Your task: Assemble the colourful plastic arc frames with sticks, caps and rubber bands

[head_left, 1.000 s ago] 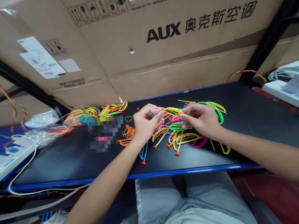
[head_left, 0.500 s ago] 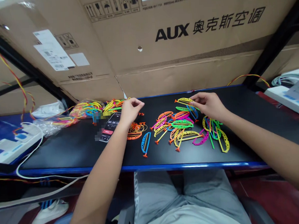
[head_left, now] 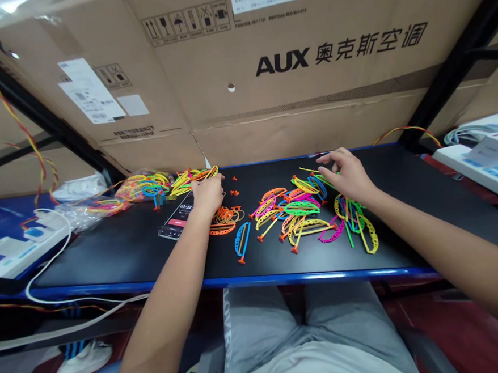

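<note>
My left hand [head_left: 208,195] reaches over the black table beside the phone [head_left: 178,217], its visible fingers apart at the near edge of a heap of yellow and green toy pieces [head_left: 184,181]. Whether its fingertips touch a piece is unclear. My right hand [head_left: 345,174] hovers with thumb and forefinger apart above the back right of the pile of colourful toy bows [head_left: 301,207]. A thin yellow stick [head_left: 308,169] shows by its fingertips. Below that hand is another cluster of bows [head_left: 355,216]. A blue bow [head_left: 242,241] lies apart at the front.
Rubber bands [head_left: 228,215] and small orange suction cups [head_left: 234,192] lie between the hands. Plastic bags of pieces [head_left: 105,203] are at the left. A large cardboard box [head_left: 209,109] stands behind the table [head_left: 109,259]. Power strips [head_left: 481,161] and cables flank it.
My left hand has moved left and down to the heap by the phone, and its fingers have spread. My right hand has let go of a yellow bow, which now lies on the pile.
</note>
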`<state>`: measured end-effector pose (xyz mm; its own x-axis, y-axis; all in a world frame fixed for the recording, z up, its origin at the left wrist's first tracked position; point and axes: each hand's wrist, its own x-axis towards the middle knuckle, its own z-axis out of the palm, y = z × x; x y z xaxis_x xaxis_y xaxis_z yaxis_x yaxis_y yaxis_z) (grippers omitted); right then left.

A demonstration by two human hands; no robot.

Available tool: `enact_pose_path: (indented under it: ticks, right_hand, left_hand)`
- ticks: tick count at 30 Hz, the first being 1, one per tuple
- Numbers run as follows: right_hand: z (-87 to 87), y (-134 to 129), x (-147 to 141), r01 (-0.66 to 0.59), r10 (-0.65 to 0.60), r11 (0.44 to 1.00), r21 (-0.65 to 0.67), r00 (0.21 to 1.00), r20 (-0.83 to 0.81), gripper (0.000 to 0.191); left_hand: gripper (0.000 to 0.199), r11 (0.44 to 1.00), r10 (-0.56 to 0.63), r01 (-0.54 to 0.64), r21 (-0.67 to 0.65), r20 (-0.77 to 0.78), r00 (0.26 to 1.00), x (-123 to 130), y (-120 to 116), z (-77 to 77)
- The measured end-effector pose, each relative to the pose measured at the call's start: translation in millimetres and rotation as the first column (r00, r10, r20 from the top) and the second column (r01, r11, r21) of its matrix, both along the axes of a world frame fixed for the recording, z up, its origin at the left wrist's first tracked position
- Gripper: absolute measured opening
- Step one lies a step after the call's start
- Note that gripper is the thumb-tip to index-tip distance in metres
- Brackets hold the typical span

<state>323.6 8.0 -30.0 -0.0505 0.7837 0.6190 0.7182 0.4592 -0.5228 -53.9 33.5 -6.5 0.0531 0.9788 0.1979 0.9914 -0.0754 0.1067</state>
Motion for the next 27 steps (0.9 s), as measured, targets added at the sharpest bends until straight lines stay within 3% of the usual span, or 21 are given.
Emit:
enact_pose_path:
  ticks: [3, 8, 11, 13, 15, 17, 19, 21, 27]
  right_hand:
    - [0.0, -2, -3, -0.010, 0.010, 1.000, 0.001, 1.000, -0.022, 0.019]
    - [6.0, -7, -9, -0.011, 0.016, 0.998, 0.055, 0.997, -0.080, 0.018]
    - [14.7, -19, -18, -0.001, 0.014, 0.997, 0.077, 0.986, -0.168, 0.015]
    - [18.3, -34, -31, -0.071, 0.080, 0.996, 0.059, 0.981, -0.178, 0.015]
    - [18.0, -50, -47, -0.212, 0.208, 0.977, -0.017, 0.967, -0.149, 0.032]
    - [14.1, -63, -61, -0.332, 0.325, 0.941, -0.066, 0.940, -0.101, 0.039]
    - [8.9, -68, -69, -0.449, 0.440, 0.890, -0.076, 0.891, -0.113, 0.013]
    - [5.2, -68, -70, -0.498, 0.476, 0.863, -0.086, 0.858, -0.192, 0.010]
    - [7.3, -60, -67, -0.505, 0.401, 0.846, -0.174, 0.816, -0.417, 0.015]
  left_hand:
    - [0.056, 1.000, -0.006, 0.006, -0.008, -0.009, 1.000, -2, -2, 2.6]
    - [0.055, 0.998, -0.051, 0.052, -0.041, 0.022, 0.998, -3, -3, 5.4]
    - [0.054, 0.981, -0.168, 0.144, 0.130, 0.201, 0.965, 11, -6, 4.1]
    - [0.046, 0.905, -0.372, 0.241, 0.352, 0.375, 0.849, 33, -15, 0.9]
    - [0.036, 0.787, -0.585, 0.380, 0.486, 0.391, 0.711, 61, -29, -3.9]
    - [0.032, 0.668, -0.741, 0.569, 0.480, 0.359, 0.567, 87, -46, -8.6]
    - [0.028, 0.576, -0.817, 0.703, 0.418, 0.331, 0.472, 105, -60, -11.5]
    - [0.025, 0.533, -0.845, 0.744, 0.404, 0.292, 0.448, 112, -68, -12.0]
    - [0.020, 0.532, -0.846, 0.730, 0.429, 0.239, 0.476, 108, -72, -7.7]
